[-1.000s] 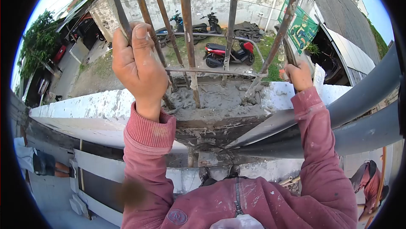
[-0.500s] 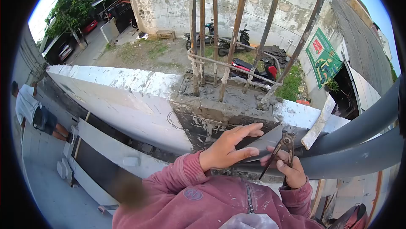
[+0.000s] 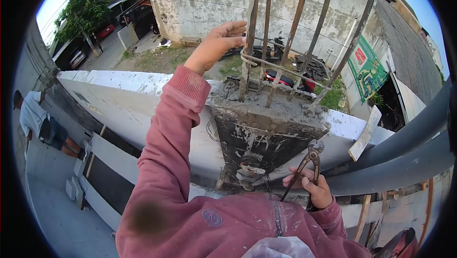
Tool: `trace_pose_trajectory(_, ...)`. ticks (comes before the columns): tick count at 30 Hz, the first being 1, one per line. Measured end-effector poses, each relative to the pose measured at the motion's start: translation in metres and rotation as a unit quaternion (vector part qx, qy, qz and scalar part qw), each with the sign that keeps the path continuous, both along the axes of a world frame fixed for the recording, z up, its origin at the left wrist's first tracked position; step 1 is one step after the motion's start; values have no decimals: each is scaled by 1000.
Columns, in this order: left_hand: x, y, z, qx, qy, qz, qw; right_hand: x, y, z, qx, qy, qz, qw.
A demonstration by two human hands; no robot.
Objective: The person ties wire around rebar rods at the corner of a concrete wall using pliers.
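Observation:
My left hand [image 3: 213, 47] is raised at the leftmost rebar [image 3: 253, 8], its fingers stretched out with the tips right at the bar. Several other upright bars stand beside it, circled low down by a bent steel stirrup [image 3: 284, 71]. They rise from a rough concrete column [image 3: 269, 121] set in the white-topped wall. Lower right, near my chest, my right hand [image 3: 318, 192] grips a pair of end-cutting pincers [image 3: 314, 154], jaws pointing up and handles parted.
Large grey pipes [image 3: 400, 167] run along the right, with a white-flecked board [image 3: 365, 134] leaning by them. A thin wire loop [image 3: 210, 132] hangs on the wall [image 3: 138, 105]. At far left, another person [image 3: 40, 120] stands below. Motorbikes [image 3: 285, 78] are parked beyond the wall.
My left hand has gone up and away from beside the pincers to the leftmost rebar. My right hand still holds the pincers low. The view has shifted slightly.

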State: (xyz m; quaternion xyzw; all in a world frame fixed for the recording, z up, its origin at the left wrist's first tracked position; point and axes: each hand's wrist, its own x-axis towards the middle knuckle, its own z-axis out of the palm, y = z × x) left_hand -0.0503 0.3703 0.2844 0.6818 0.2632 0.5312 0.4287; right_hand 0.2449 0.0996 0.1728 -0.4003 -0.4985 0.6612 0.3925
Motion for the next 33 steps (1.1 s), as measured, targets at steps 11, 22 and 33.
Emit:
trace_pose_trajectory(11, 30, 37, 35, 117, 302, -26, 946, 3, -39, -23, 19, -22, -167, 986)
trace_pose_trajectory(22, 30, 45, 33, 63, 221, -122, 966, 4, -60, -32, -31, 19, -279, 960)
trace_pose_trajectory(33, -3, 51, 41, 111, -5, -175, 978, -2, -64, -56, -58, 14, -323, 944)
